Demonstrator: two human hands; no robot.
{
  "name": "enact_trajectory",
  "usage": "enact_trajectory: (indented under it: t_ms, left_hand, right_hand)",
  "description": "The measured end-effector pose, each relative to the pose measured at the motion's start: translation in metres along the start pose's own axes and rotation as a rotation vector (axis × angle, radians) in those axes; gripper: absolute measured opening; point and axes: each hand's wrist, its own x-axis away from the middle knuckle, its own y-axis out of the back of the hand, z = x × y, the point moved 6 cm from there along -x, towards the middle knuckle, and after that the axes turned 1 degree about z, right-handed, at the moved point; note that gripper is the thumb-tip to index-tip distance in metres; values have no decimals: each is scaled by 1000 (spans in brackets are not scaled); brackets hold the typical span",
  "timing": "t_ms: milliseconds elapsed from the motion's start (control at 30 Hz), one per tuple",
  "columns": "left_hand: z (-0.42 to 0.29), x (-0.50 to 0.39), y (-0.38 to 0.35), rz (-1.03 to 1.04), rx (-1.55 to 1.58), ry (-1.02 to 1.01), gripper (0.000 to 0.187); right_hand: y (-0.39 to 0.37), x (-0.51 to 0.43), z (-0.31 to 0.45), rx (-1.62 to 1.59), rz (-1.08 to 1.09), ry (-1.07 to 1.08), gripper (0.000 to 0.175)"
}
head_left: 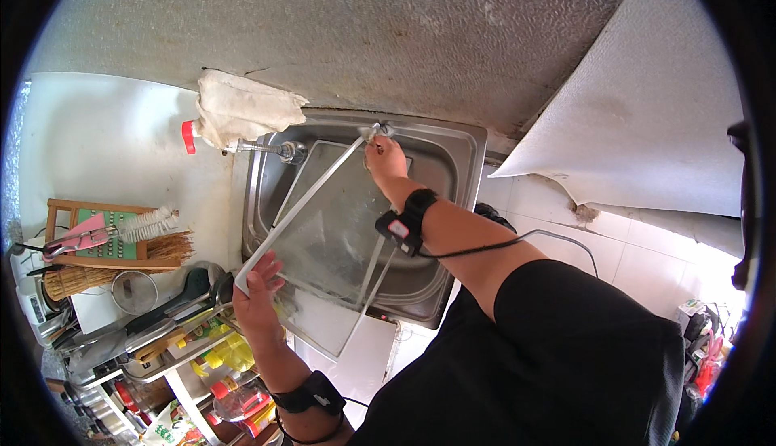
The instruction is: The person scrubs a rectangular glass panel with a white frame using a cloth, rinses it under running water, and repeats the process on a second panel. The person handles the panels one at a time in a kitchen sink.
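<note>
A flat panel with a pale narrow frame point(309, 194) slants over the stainless steel sink point(479, 143). My left hand point(259, 279) holds its lower left corner, thumb in front and fingers behind. At the upper end of the same edge is my right hand point(386, 156), fingers curled; what they enclose is partly hidden. Shiny metal shows just beyond its fingertips. Beneath and behind, a translucent sheet with thin edges point(339, 203) lies in the sink; a framed part point(327, 340) reaches past the sink's near rim. Where one panel ends and another begins I cannot tell.
Left of the sink, a faucet point(267, 148) reaches over the rim beside a hanging cloth point(242, 106). A grater point(109, 234), bottle brush point(148, 225), strainer point(134, 292) and bottles point(239, 400) crowd the left side. A loose wall sheet point(642, 113) juts out at right. Cables hang from both arms.
</note>
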Motion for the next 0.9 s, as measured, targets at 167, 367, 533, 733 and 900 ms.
enact_trajectory:
  t_ms: [167, 367, 533, 733, 900]
  left_hand:
    - [13, -2, 5, -34, -55, 80, 51]
    - [21, 2, 7, -54, -48, 66, 53]
    - [18, 6, 6, -42, -81, 7, 51]
    - [16, 8, 2, -20, -43, -22, 45]
    - [14, 9, 1, -1, -28, -31, 41]
  right_hand:
    - [-14, -7, -4, -285, 120, -99, 17]
    - [-15, 45, 35, -191, -124, 290, 15]
    - [-20, -10, -6, -187, 66, -108, 23]
    - [-24, -13, -4, -284, 145, -90, 17]
    - [-14, -20, 1, -180, 222, -272, 21]
